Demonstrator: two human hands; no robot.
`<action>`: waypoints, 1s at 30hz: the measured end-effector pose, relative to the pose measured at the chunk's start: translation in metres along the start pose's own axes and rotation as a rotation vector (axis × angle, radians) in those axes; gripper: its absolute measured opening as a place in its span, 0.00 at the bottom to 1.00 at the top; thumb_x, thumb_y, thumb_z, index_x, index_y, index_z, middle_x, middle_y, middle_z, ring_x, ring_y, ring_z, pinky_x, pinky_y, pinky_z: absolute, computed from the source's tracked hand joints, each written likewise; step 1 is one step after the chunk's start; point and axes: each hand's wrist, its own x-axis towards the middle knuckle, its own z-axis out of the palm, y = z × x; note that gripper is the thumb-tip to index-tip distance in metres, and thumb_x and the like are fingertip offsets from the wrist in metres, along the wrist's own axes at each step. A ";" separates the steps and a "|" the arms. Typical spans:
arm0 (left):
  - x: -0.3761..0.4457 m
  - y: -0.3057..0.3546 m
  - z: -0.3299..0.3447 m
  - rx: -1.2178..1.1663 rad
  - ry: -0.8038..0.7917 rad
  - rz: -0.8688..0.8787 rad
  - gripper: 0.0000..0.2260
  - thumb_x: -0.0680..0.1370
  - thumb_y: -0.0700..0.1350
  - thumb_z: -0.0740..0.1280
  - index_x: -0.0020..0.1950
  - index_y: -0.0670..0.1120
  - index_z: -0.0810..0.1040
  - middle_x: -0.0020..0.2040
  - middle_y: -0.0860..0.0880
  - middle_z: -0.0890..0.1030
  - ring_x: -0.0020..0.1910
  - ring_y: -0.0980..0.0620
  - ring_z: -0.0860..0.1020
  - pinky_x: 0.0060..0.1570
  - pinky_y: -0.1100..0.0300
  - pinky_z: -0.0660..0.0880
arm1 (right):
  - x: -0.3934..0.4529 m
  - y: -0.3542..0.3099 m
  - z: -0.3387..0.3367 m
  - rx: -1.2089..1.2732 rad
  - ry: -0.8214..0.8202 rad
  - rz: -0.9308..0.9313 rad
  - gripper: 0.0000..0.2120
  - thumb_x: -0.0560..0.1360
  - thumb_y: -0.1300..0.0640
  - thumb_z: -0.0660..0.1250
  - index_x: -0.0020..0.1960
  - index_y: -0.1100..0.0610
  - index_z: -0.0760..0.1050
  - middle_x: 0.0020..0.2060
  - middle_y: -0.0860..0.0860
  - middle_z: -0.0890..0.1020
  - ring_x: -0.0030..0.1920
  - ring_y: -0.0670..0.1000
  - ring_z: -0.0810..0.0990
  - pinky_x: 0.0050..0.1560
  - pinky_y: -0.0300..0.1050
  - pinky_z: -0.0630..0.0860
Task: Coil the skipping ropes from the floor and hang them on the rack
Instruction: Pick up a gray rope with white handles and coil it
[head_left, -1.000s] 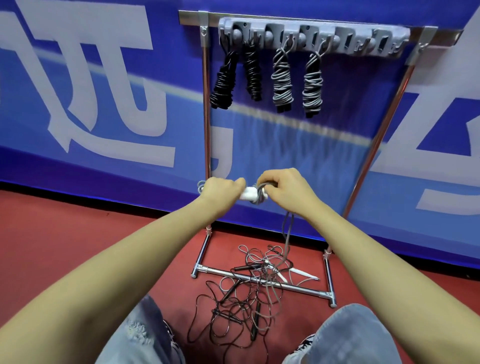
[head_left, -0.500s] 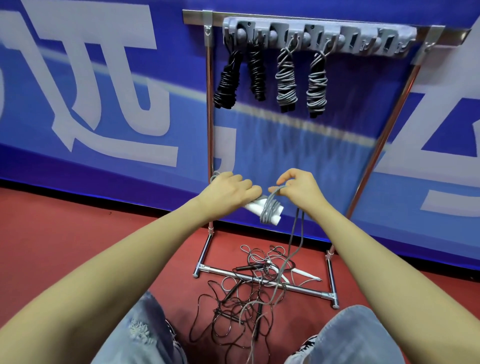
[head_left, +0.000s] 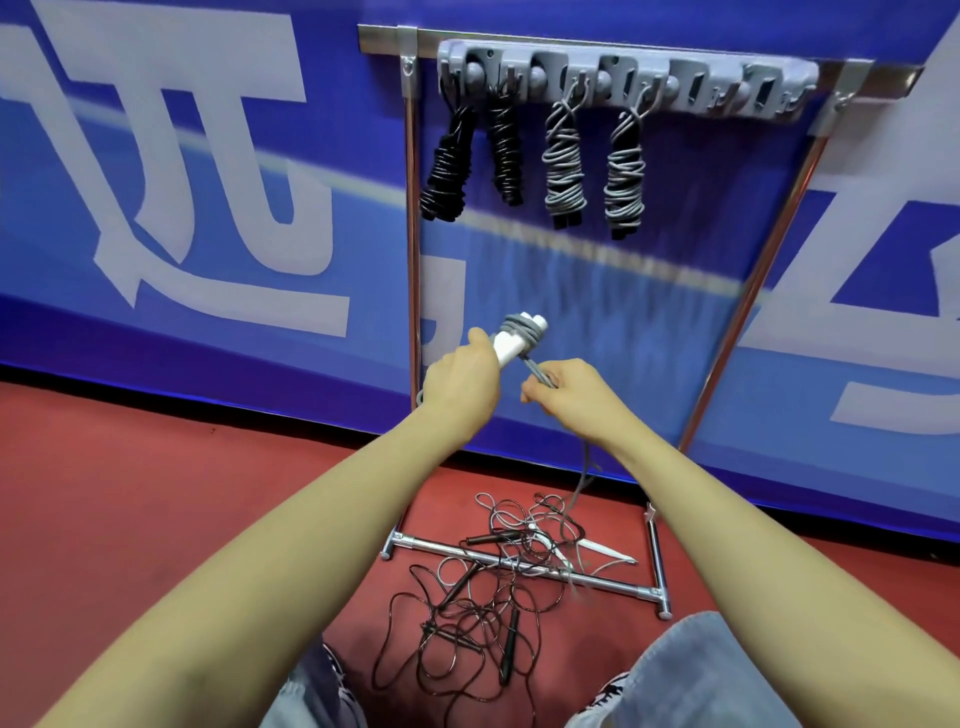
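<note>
Between our hands: the white handles (head_left: 519, 340) of a grey skipping rope (head_left: 537, 371) sit raised in front of the rack (head_left: 628, 78), with a few grey turns already wound round their upper end.
Left hand: our left hand (head_left: 460, 384) is closed round the lower part of the handles and holds them tilted up to the right.
Right hand: our right hand (head_left: 563, 397) pinches the grey cord just beside the handles; the free length drops from it to the floor.
Step in hand: we judge this as mid-coil, the rope being wrapped round its own handles, with hanging not yet reached.
Next move: we think the cord must pass round the handles again under light tension, feeding slack up from below without dragging the pile along.
Since half a second ago: the handles have swung from pointing down-right to pointing up-right, and our right hand has dropped below them.
On the rack: two black bundles (head_left: 467, 161) and two grey bundles (head_left: 595, 166) hang on the left hooks; the hooks to the right are free.
On the floor: a tangle of black and grey ropes (head_left: 483, 597) lies over the rack's base bar (head_left: 613, 584), between our denim-clad knees (head_left: 691, 670).
</note>
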 end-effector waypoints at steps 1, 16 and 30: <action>0.000 0.000 -0.001 0.019 -0.013 -0.003 0.08 0.79 0.36 0.59 0.58 0.39 0.66 0.51 0.40 0.79 0.48 0.39 0.79 0.37 0.53 0.67 | -0.001 0.001 0.000 -0.024 -0.007 -0.001 0.09 0.73 0.62 0.63 0.40 0.69 0.75 0.28 0.56 0.69 0.29 0.51 0.63 0.31 0.43 0.63; 0.011 -0.016 -0.016 0.562 -0.153 0.417 0.13 0.76 0.33 0.58 0.60 0.43 0.66 0.45 0.45 0.79 0.38 0.43 0.74 0.33 0.56 0.63 | -0.004 -0.014 -0.009 -0.451 0.249 -0.181 0.13 0.73 0.62 0.61 0.57 0.54 0.72 0.43 0.53 0.82 0.45 0.59 0.76 0.39 0.47 0.67; 0.010 -0.032 -0.015 0.376 0.338 0.921 0.08 0.67 0.36 0.52 0.39 0.46 0.68 0.26 0.49 0.69 0.22 0.47 0.68 0.25 0.62 0.62 | 0.011 0.010 -0.013 -0.049 0.205 -0.030 0.08 0.75 0.55 0.69 0.40 0.53 0.72 0.23 0.47 0.69 0.29 0.49 0.66 0.36 0.45 0.67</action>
